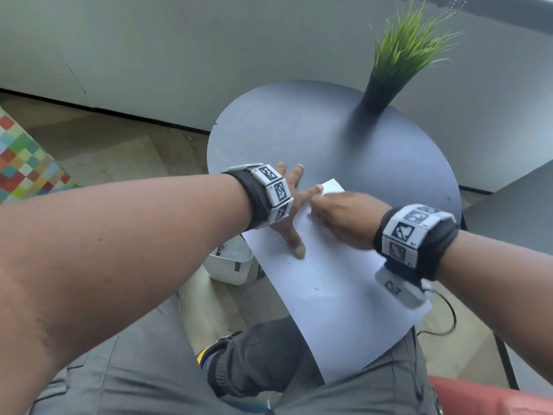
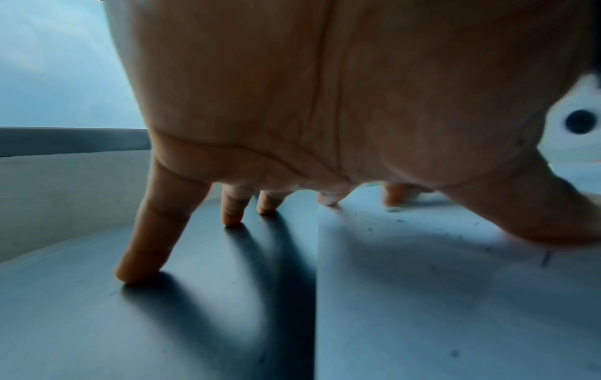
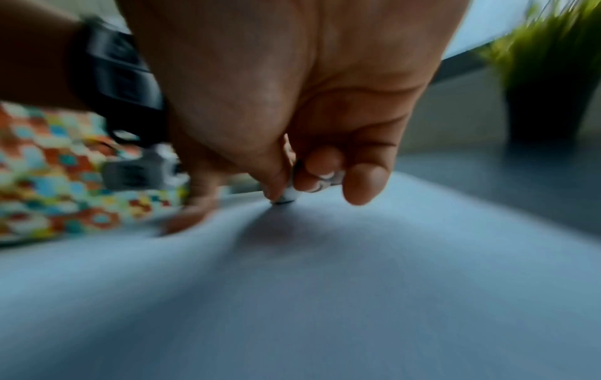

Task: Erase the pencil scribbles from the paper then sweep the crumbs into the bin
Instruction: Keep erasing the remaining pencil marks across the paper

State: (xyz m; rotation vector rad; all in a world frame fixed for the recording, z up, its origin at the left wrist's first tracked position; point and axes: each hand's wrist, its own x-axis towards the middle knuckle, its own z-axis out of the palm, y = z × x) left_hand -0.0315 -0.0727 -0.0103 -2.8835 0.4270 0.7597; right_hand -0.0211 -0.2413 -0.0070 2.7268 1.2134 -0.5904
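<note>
A white sheet of paper lies on the round dark table, hanging over its near edge. My left hand is spread flat, thumb on the paper, other fingers on the table beside the sheet's left edge. My right hand is blurred at the paper's far end; its fingers pinch a small white eraser whose tip touches the paper. Dark eraser crumbs are scattered on the sheet. A white bin stands on the floor below the table's left edge.
A black vase with green artificial grass stands at the table's far right side. A colourful checked surface is at the left. My grey-trousered legs are under the table's near edge. A grey wall runs behind.
</note>
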